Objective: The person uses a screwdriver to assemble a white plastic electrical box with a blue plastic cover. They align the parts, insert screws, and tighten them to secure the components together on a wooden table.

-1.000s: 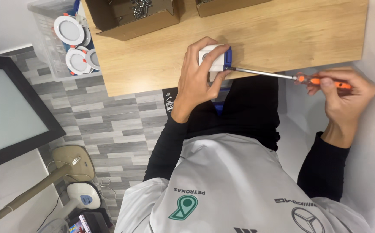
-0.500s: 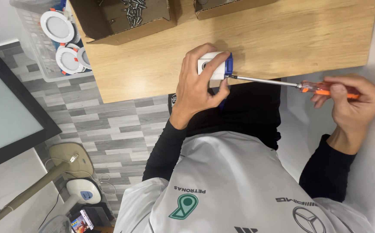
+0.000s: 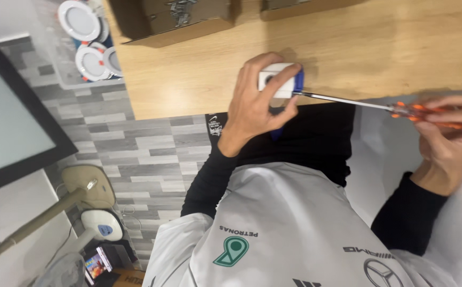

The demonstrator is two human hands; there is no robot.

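My left hand (image 3: 252, 101) is wrapped around a small white and blue device (image 3: 280, 79), holding it at the near edge of the wooden table (image 3: 380, 48). My right hand (image 3: 449, 143) grips the orange handle (image 3: 422, 111) of a long screwdriver. Its thin metal shaft (image 3: 342, 101) runs leftward, and the tip meets the blue side of the device. My fingers hide most of the device's body.
A brown cardboard box (image 3: 183, 24) holding metal parts sits at the table's far left. A clear bin with round white light fittings (image 3: 82, 37) stands on the floor beside it. A dark-framed panel (image 3: 7, 117) and a stand base (image 3: 90, 186) lie to the left.
The view has drifted slightly. My right hand has lowered a little with the screwdriver handle, while the tip stays at the device in my left hand.
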